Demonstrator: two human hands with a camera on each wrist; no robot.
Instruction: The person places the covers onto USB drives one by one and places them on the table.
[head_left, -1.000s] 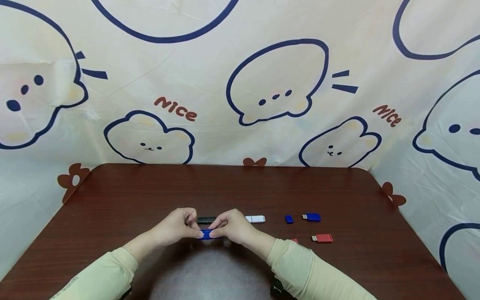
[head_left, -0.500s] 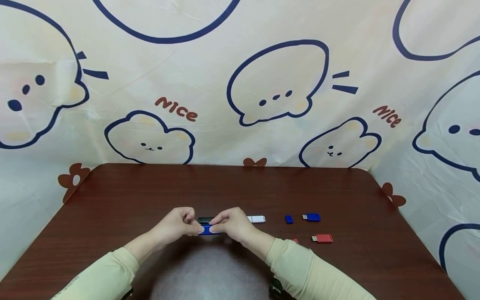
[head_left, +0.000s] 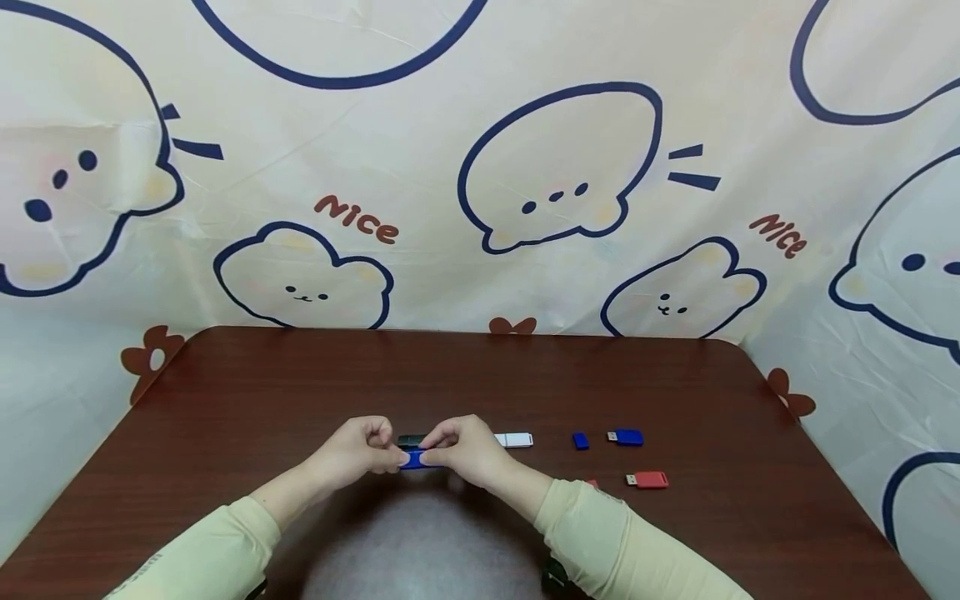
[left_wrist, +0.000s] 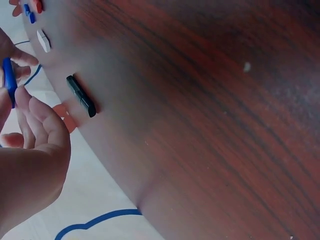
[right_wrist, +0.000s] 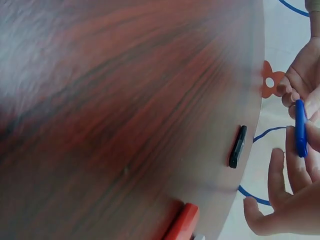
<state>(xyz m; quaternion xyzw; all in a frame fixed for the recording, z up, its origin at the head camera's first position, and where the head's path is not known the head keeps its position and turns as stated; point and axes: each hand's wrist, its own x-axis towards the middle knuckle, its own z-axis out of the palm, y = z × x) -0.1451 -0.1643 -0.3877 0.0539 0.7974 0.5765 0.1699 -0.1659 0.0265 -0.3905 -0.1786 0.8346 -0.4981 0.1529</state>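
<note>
A blue USB stick (head_left: 422,459) is held up level between both hands, above the table. My left hand (head_left: 356,446) pinches its left end between thumb and fingers. At the other end, the right hand (head_left: 474,450) pinches it the same way. The right wrist view shows the blue stick (right_wrist: 300,129) edge-on, with some right-hand fingers spread apart. Just behind the hands lies a black USB stick (head_left: 410,440), partly covered by them in the head view. A white USB stick (head_left: 514,440) lies right of it, its left part hidden by the right hand.
To the right on the brown table (head_left: 480,375) lie a small blue cap (head_left: 581,441), an uncapped blue USB stick (head_left: 628,437) and an uncapped red USB stick (head_left: 649,480). A red piece (head_left: 593,483) is mostly hidden by the right sleeve. A patterned cloth (head_left: 420,167) hangs behind.
Both hands and the blue USB stick have shifted slightly away from the body, nearer the black stick in the head view. The pinch at each end stays the same.
</note>
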